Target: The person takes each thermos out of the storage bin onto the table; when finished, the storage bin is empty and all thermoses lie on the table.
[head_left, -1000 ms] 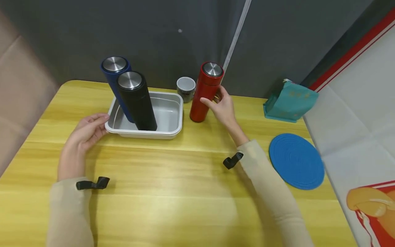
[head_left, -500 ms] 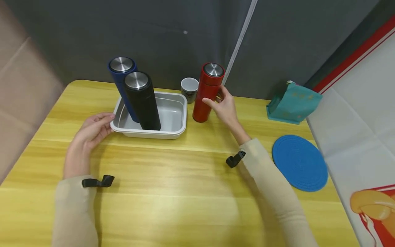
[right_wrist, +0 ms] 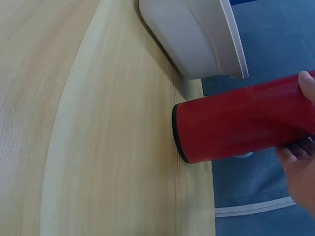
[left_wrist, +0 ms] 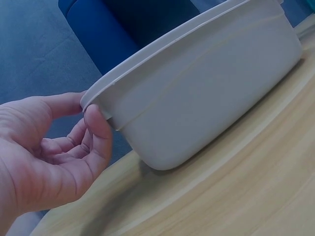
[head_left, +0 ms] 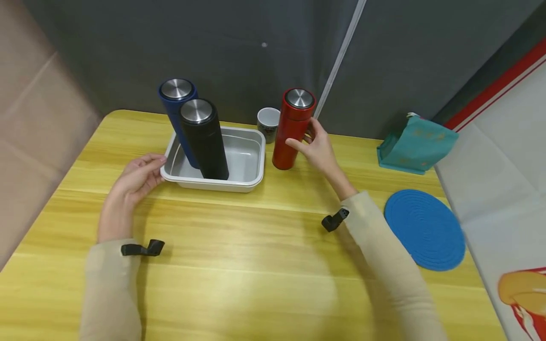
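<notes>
My left hand [head_left: 138, 180] pinches the left rim of a pale grey rectangular tub [head_left: 245, 161] between thumb and fingers; the left wrist view shows the grip at the rim's corner. A black thermos flask [head_left: 206, 147] with a steel lid stands inside the tub, partly covering a dark blue thermos flask [head_left: 177, 111] behind it. To the tub's right, a red thermos flask [head_left: 290, 137] stands upright on the table. My right hand [head_left: 317, 149] holds it around its right side, thumb in front. Its black base [right_wrist: 178, 133] is right at the tabletop in the right wrist view.
A small white-rimmed cup [head_left: 268, 124] stands behind, between tub and red flask. A teal bag [head_left: 415, 144] is at the back right, with a round blue mat [head_left: 424, 229] in front of it. A dark grey curtain [head_left: 213, 42] hangs behind the table [head_left: 239, 255].
Everything has shifted slightly rightward in the head view as the camera turned. Both hands keep their holds on the tub and the red thermos flask, which stay in place.
</notes>
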A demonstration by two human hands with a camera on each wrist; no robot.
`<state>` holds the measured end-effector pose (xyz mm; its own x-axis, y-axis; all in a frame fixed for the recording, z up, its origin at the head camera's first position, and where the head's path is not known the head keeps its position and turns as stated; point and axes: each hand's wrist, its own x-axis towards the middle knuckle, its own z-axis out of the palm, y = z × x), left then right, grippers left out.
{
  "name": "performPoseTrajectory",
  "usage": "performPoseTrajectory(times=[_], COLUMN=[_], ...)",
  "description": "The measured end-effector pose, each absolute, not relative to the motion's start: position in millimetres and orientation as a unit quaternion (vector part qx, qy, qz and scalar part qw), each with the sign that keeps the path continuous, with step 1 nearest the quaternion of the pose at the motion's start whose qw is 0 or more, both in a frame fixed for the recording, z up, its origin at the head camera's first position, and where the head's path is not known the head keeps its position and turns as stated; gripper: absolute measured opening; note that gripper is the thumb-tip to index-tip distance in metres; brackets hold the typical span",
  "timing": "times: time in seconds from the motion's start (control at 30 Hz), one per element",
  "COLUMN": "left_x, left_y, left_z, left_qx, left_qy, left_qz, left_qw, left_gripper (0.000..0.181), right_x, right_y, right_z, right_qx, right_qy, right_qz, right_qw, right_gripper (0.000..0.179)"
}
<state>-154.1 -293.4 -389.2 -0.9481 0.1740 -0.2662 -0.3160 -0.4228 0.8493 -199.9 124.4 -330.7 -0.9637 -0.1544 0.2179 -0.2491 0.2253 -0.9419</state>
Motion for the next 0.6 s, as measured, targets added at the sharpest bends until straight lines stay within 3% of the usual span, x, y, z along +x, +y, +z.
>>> performPoseTrajectory(times=[0.6], left_x=[-154.1], left_y=[-293.8], left_z=[-389.5], left_qx=[-0.066], left_qy=[0.518], left_qz=[0.84], left_qw=[0.147], left_gripper=[0.01], right_x=[-197.1], right_y=[130.0], right_z=[-336.2], right_qx=[0.152], right_qy=[-0.755], right_qz=[0.636], right_qw=[0.058], right_gripper=[0.063])
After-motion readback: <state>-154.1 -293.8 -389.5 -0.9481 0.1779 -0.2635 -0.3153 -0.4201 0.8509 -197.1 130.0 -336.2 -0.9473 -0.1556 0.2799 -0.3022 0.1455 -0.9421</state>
